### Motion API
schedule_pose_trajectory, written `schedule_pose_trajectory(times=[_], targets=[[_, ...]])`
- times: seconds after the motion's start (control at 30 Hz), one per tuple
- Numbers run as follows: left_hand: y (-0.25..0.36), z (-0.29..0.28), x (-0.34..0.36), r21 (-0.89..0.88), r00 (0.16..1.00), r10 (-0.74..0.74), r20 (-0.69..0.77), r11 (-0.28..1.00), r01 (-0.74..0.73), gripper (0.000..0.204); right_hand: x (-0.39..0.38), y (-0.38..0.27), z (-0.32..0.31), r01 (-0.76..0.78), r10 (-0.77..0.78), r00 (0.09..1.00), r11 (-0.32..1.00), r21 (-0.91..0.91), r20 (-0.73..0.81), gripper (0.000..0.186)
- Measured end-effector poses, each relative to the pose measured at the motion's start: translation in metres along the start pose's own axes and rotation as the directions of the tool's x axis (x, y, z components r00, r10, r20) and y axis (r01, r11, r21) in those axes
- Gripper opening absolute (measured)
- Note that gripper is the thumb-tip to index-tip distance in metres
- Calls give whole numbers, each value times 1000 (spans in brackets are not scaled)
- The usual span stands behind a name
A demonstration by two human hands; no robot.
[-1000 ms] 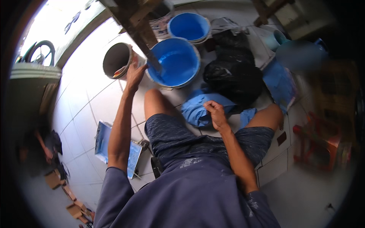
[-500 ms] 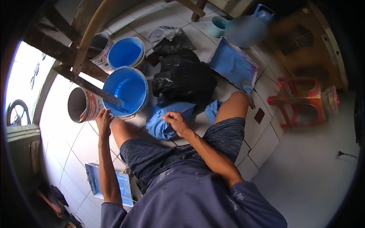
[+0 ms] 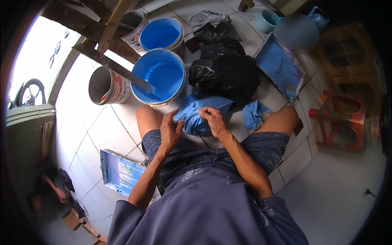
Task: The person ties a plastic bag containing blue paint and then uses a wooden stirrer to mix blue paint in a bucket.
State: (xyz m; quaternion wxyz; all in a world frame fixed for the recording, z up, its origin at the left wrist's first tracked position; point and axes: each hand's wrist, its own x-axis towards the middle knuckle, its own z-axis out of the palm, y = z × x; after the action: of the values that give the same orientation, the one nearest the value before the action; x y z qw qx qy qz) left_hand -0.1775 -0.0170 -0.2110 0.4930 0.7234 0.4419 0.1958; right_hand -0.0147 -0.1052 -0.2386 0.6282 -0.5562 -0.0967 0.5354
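Blue bag (image 3: 194, 120), crumpled, centre frame | left hand (image 3: 170, 130) released, fingers parted | right hand (image 3: 214, 123) curled, grip cannot tell | bucket (image 3: 171, 75) rim above, tiles (image 3: 83, 134) spreading left

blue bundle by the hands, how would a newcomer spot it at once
Find the big black bag on the tiled floor. Just below it in the view, partly hidden by the right hand, lies the blue bundle. It is blue rather than black, and larger than the crumpled blue piece to its right.
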Motion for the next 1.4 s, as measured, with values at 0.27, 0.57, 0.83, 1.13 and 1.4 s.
schedule_pose_trajectory(times=[0.27, 0.57, 0.83, 1.13, 1.4], targets=[[-12, 0, 16, 127, 973, 166, 159, 974, -187, 25, -11, -5, 10, -8, 7, 999, 1000, 19, 32, 13], [-13, -1, 14, -266, 982, -13, 186, 962, 64, 13, -28, -24, 22, 39, -40, 998, 999, 20, 54, 10], [74, -20, 29, -56, 943, 175, 283, 984, -166, 12, -57, -76, 18, 100, -100, 995, 991, 88, -10, 5], [110, -24, 48, -136, 877, 311, 367, 950, -280, 12, -83, -98, 21, 63, -48, 995, 982, 180, -87, 7], [69, -7, 86, -109, 862, 210, 462, 978, -179, 16, -31, -71, 3, -23, 56, 995, 940, 339, -86, 7]])
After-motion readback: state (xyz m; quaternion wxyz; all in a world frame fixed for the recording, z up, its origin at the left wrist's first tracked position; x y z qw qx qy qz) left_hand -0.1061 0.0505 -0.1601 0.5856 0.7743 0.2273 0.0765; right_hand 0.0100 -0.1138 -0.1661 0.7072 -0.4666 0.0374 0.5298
